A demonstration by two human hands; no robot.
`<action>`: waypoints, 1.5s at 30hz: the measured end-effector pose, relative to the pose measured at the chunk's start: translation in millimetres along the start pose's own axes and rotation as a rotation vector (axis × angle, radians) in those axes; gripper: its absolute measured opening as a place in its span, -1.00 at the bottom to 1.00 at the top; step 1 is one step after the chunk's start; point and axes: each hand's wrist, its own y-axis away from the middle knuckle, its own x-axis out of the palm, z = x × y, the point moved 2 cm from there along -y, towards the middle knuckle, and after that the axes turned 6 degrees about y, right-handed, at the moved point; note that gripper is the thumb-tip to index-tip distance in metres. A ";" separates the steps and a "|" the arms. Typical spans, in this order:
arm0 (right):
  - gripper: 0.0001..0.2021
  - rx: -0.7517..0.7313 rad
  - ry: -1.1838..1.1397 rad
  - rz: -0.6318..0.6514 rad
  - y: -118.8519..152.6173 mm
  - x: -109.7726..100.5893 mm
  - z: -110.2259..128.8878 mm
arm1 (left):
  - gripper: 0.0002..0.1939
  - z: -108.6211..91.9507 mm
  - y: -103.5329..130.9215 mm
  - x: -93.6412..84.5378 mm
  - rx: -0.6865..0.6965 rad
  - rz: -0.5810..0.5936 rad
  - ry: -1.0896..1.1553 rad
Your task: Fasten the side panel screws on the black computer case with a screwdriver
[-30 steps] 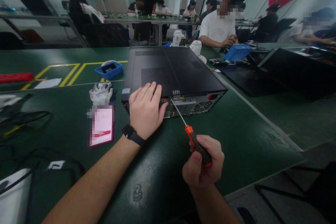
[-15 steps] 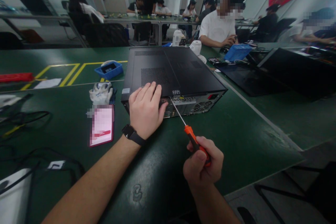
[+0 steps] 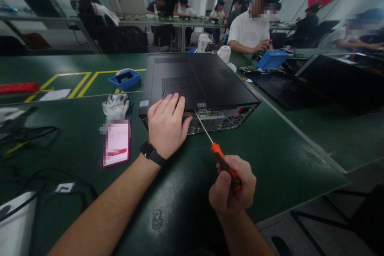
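Observation:
A black desktop computer case [image 3: 216,80] lies flat on the green table, its rear panel with a fan grille [image 3: 232,121] facing me. My left hand [image 3: 168,124] rests on the near left edge of the case, fingers stretched over the top beside the vent holes and thumb down by the rear panel. In my right hand [image 3: 235,186] is a screwdriver [image 3: 218,152] with an orange and black handle. Its shaft slants up and left, and the tip meets the rear edge of the case just right of my left thumb. What the tip sits on is too small to make out.
Left of the case are a blue tray [image 3: 125,80], work gloves [image 3: 116,106] and a pink-edged phone-like item [image 3: 117,144]. Black cables [image 3: 36,132] lie at far left. On the right are black panels [image 3: 279,88] and a blue bin [image 3: 272,60]. A person in white [image 3: 250,28] sits opposite.
My right hand's grip on the screwdriver handle has shifted slightly, with the thumb in a slightly different place. The left hand and the computer case stay where they were.

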 end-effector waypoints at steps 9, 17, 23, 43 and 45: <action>-0.69 0.049 0.017 0.016 6.7 -0.9 -3.0 | -0.46 0.0 -0.2 -0.1 0.001 -0.008 0.000; -0.67 0.019 -0.006 0.035 -2.7 0.9 2.3 | -0.46 0.9 -0.2 0.9 0.016 -0.017 -0.032; -0.66 0.025 -0.017 0.011 -1.1 1.2 1.7 | -0.46 2.1 0.4 2.8 0.023 -0.024 -0.045; -0.69 0.009 0.024 -0.007 3.6 2.7 -4.6 | -0.42 4.0 0.3 0.9 0.031 0.002 -0.024; -0.69 0.003 0.021 -0.006 3.7 3.1 -5.6 | -0.39 4.6 0.8 -2.0 0.037 0.006 -0.001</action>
